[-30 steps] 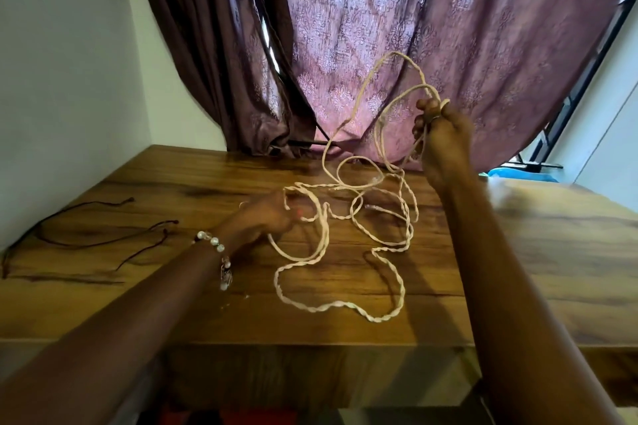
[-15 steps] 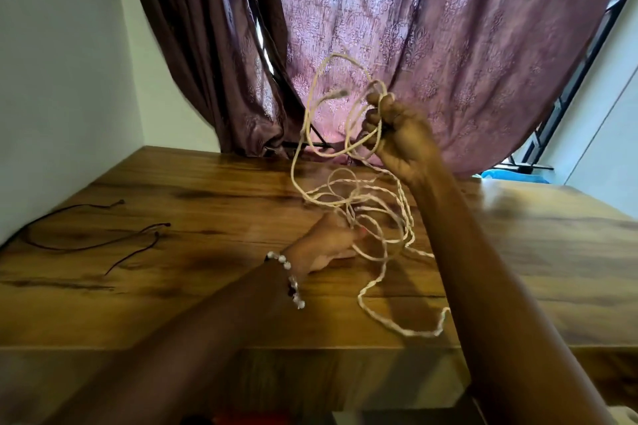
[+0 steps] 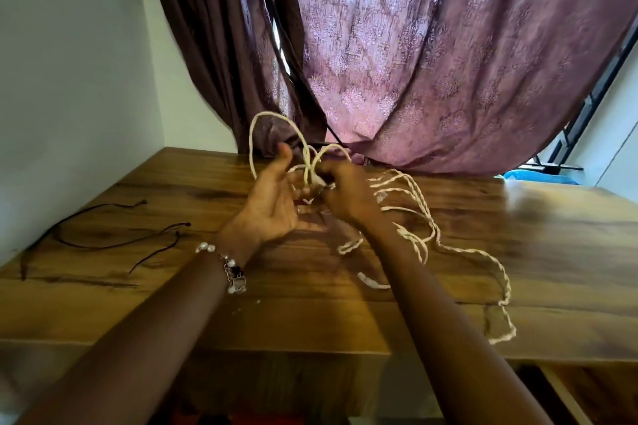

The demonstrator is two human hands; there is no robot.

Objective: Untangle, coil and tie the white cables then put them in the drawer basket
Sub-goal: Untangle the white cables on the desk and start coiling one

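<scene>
A long white twisted cable (image 3: pixel 423 203) lies tangled over the wooden table (image 3: pixel 138 304). Two loops of it stand up between my hands near the table's far middle. My right hand (image 3: pixel 345 193) grips the base of those loops, fingers curled round the strands. My left hand (image 3: pixel 272 203) is palm up beside it, thumb raised, fingers reaching into the same bunch; how firmly it holds is hidden. The rest of the cable trails right and down to the table's front edge. No drawer basket shows.
Thin dark cords (image 3: pixel 114 235) lie on the table's left side by the white wall. A purple curtain (image 3: pixel 431 55) hangs behind the far edge. A light wooden edge (image 3: pixel 566 397) shows below the table at lower right.
My right hand came down from high by the curtain to just above the table. My left hand rose to meet it. The cable's loose length swung out to the right.
</scene>
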